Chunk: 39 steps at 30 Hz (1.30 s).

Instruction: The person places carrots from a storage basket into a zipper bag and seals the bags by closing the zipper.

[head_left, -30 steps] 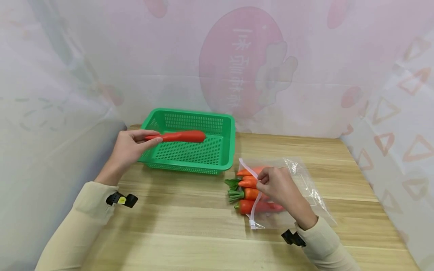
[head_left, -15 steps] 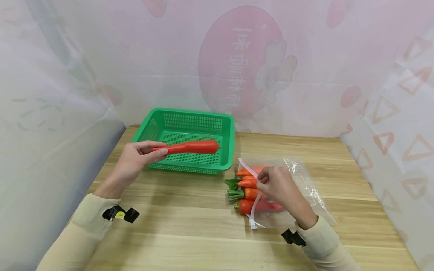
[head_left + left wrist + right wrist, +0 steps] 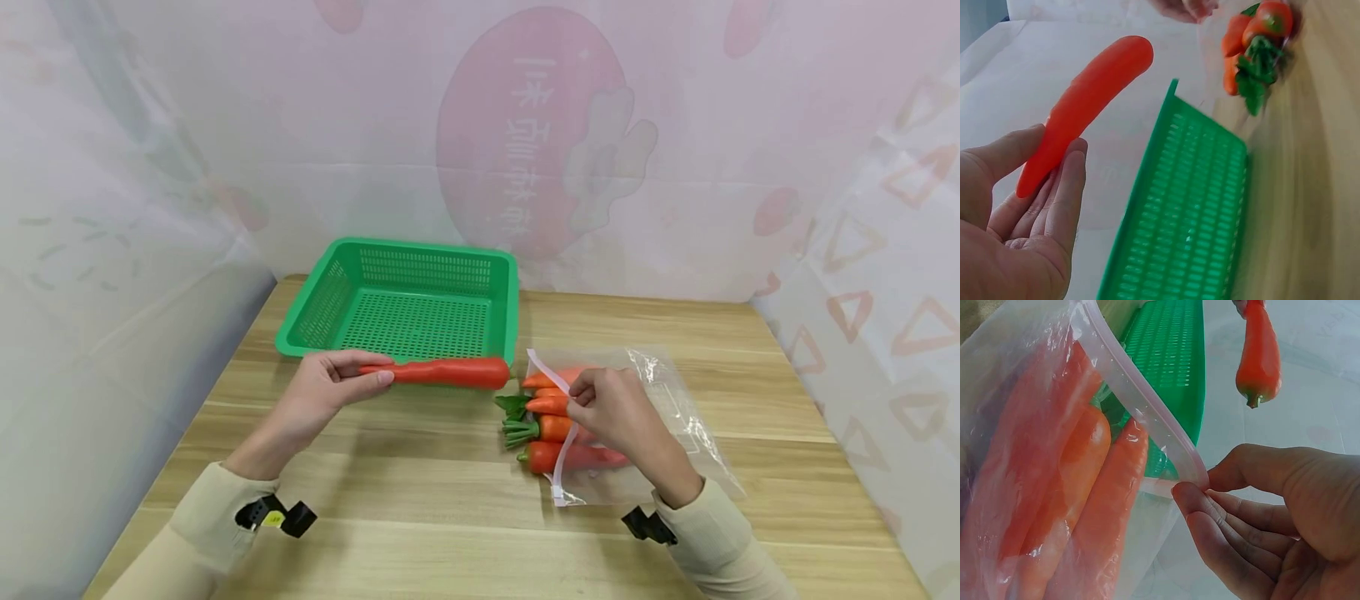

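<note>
Between basket [image 3: 405,312] and bag [image 3: 660,417], left hand [image 3: 330,392] pinches carrot [image 3: 442,372].

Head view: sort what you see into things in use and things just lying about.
In use: left hand holding the red carrot; right hand pinching the zip bag open; carrots in the bag.
Lying about: green basket, empty, on the wooden table.

Pale wooden surface [image 3: 450,517]; white curtain [image 3: 375,125] with pink strawberry print behind, triangle-patterned sheet [image 3: 885,275] at right; soft even light.
</note>
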{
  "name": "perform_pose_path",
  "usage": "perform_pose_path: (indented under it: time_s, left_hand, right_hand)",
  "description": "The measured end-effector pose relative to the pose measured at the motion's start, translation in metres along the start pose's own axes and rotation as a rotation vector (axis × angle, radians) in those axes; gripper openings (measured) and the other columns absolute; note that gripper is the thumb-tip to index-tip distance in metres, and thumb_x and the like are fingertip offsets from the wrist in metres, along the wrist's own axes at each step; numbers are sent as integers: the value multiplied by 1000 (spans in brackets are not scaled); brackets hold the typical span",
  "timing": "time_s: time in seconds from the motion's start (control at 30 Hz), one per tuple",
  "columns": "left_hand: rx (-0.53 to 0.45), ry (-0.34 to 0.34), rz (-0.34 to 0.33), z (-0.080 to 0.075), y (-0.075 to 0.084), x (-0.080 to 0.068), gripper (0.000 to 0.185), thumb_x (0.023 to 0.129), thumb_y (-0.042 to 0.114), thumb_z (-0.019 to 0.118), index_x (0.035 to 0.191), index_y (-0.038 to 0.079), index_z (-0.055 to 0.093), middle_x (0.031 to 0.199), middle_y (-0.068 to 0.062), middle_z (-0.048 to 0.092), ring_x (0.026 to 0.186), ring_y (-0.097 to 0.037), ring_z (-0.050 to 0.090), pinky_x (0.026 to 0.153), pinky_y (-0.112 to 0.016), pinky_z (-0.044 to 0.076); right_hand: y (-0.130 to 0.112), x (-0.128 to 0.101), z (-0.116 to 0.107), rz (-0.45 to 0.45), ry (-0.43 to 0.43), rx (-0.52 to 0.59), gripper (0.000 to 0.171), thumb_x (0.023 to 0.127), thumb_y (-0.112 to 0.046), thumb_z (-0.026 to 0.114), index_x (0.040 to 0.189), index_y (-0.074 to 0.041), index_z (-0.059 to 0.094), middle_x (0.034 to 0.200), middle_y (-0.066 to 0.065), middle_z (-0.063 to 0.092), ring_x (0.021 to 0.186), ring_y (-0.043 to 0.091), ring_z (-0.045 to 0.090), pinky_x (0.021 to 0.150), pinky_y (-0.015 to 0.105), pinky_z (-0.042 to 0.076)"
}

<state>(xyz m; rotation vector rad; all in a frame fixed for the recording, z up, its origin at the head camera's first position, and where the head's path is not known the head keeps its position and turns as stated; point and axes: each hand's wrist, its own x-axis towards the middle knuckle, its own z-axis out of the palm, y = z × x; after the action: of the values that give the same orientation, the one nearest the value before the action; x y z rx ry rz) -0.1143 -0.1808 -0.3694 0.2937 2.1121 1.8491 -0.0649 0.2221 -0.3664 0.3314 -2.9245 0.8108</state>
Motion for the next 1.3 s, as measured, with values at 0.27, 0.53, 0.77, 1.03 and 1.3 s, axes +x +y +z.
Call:
perform_pose_path:
  time_s: [0.27,0.53,0.77,1.03,1.3]
  left_hand:
    - [-23,-78,-62,24,-27,-7,37,95,18,81,126,-2,73,103,0,83,99,-15,79,89,-31,62]
    - [-39,-93,-124,44,-47,-4,39,91,20,84,124,0,75,102,0,82,93,-11,77,84,-29,61]
    - [-48,-80,-146,59,-50,1,38,89,19,86,122,1,77,103,-2,82,91,-10,75,80,-26,58]
    - [-73,-95,-112,81,-51,12,39,90,16,85,122,-3,75,106,-9,81,87,-8,74,77,-23,58]
    - [-117,-131,-93,110,-50,24,41,90,12,84,124,-7,73,105,-10,82,88,-9,75,77,-24,60]
  right_hand:
    - [0,0,1,2,3,-4,3,81,-4,78,81,-1,76,72,2,76,64,7,70,59,23,58]
    - [0,0,2,-26,19,-8,3,81,-3,75,79,-2,76,71,2,76,64,7,70,59,23,58]
    - [0,0,2,-6,5,-9,3,80,-4,78,81,-1,76,71,1,76,64,6,69,59,22,58]
    - [-1,0,2,0,-3,2,3,80,-3,76,82,-1,77,72,1,76,64,6,69,59,21,57]
    - [0,-1,-1,13,-5,15,8,80,1,71,83,-2,77,74,4,77,66,8,70,60,22,58]
